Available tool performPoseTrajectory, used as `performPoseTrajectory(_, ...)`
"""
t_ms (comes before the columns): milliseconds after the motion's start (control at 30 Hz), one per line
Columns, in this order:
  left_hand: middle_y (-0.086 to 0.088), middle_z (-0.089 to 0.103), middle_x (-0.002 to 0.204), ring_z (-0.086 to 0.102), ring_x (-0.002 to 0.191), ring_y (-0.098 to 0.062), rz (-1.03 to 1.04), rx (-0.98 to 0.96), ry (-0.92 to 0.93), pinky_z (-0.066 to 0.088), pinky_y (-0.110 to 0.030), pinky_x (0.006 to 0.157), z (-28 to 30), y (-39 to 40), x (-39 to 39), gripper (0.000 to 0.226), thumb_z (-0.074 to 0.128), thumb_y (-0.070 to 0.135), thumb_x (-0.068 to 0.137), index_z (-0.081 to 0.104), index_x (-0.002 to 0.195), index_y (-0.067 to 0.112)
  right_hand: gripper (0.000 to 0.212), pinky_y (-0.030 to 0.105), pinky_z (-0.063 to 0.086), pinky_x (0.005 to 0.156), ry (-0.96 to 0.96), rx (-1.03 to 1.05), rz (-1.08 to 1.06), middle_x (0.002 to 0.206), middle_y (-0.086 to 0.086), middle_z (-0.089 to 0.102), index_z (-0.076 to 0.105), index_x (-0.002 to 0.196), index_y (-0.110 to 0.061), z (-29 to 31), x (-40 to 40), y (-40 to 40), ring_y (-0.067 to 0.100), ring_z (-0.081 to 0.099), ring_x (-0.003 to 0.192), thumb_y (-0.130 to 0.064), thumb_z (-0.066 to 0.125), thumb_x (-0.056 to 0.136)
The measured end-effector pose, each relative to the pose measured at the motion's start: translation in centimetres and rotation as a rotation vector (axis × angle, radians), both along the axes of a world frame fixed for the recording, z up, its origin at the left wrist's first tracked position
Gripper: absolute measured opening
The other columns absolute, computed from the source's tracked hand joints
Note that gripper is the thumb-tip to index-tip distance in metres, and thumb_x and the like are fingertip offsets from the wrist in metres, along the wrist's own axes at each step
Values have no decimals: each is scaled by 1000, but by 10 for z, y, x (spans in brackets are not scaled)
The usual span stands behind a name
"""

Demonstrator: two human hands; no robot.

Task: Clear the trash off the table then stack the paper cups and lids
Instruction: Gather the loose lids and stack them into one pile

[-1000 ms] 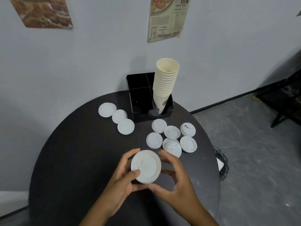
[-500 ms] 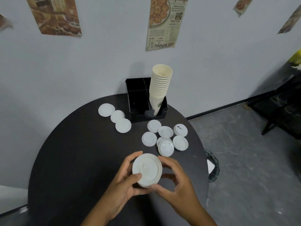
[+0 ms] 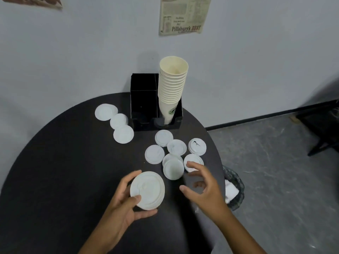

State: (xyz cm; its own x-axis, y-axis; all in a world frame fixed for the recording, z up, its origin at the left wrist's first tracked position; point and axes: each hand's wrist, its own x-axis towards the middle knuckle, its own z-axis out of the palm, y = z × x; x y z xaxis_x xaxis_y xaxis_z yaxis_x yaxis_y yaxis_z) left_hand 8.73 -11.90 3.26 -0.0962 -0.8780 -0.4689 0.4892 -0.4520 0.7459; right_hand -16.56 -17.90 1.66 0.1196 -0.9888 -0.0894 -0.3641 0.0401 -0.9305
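Observation:
My left hand (image 3: 122, 208) grips a small stack of white lids (image 3: 147, 190) above the round black table (image 3: 55, 180). My right hand (image 3: 203, 187) hovers open just right of that stack, fingers spread, over one loose lid (image 3: 192, 160). Several more white lids lie ahead, among them an overlapping pair (image 3: 173, 168) and a torn lid (image 3: 197, 146). Three lids (image 3: 119, 121) lie in a row at the left. A tall stack of paper cups (image 3: 172, 90) leans in the right slot of a black organizer (image 3: 145, 105) at the table's far edge.
A black trash bin (image 3: 234, 189) with white paper in it stands on the grey floor beside the table's right edge. The wall runs close behind the organizer. Dark furniture legs (image 3: 322, 142) show at the far right.
My right hand has let go of the lid stack and moved right, toward the loose lids. The left hand keeps holding the stack.

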Motion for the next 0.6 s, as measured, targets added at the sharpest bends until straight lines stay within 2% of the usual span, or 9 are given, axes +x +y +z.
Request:
performPoseTrajectory(100,1,68,130,64,124,-39,67,16,-8,58,-66,85,-6,-7,-10,63,73,10,72,66,129,36,64,22,49,85,169,-59,-56,125,-22,56,55,121,-49,-33,-27,-37,10,59,110,-26,88,72)
performPoseTrajectory(133,0,68,130,64,123,-39,85,20,-8,58,-66,85,-7,-9,-14,60,68,8,75,66,128,36,65,22,49,87,221,-76,-61,124,-22,53,53,120,-50,-44,-36,-47,10,57,111,-25,89,71)
performPoseTrajectory(200,0,68,131,66,123,-38,106,29,-15,58,-66,85,-9,-14,-23,58,64,8,77,66,128,36,65,28,48,95,330,-78,-48,125,-24,47,51,124,-48,-62,-48,-63,13,51,118,-37,84,69)
performPoseTrajectory(300,-2,67,132,65,123,-39,115,33,-15,58,-67,86,-11,-21,-34,59,71,10,76,66,129,36,72,30,39,96,489,-62,-2,131,-21,42,50,132,-38,-78,-54,-75,15,39,122,-51,77,66)
performPoseTrajectory(400,-2,67,133,65,124,-40,128,37,-18,58,-67,87,-14,-29,-41,63,76,13,72,65,129,36,76,25,31,92,510,-33,25,134,-17,43,50,135,-32,-88,-51,-79,14,36,121,-46,85,69)
performPoseTrajectory(500,-3,67,133,65,123,-39,136,46,-15,58,-66,87,-15,-35,-44,59,67,8,77,66,129,36,79,25,33,94,471,-16,43,136,-20,42,47,137,-36,-94,-52,-81,10,33,122,-48,86,69)
performPoseTrajectory(600,-3,66,134,65,124,-40,131,45,-22,58,-66,87,-14,-39,-44,64,77,14,71,65,129,37,82,28,36,97,439,-5,68,135,-22,40,44,136,-40,-96,-53,-83,7,32,122,-51,86,66)
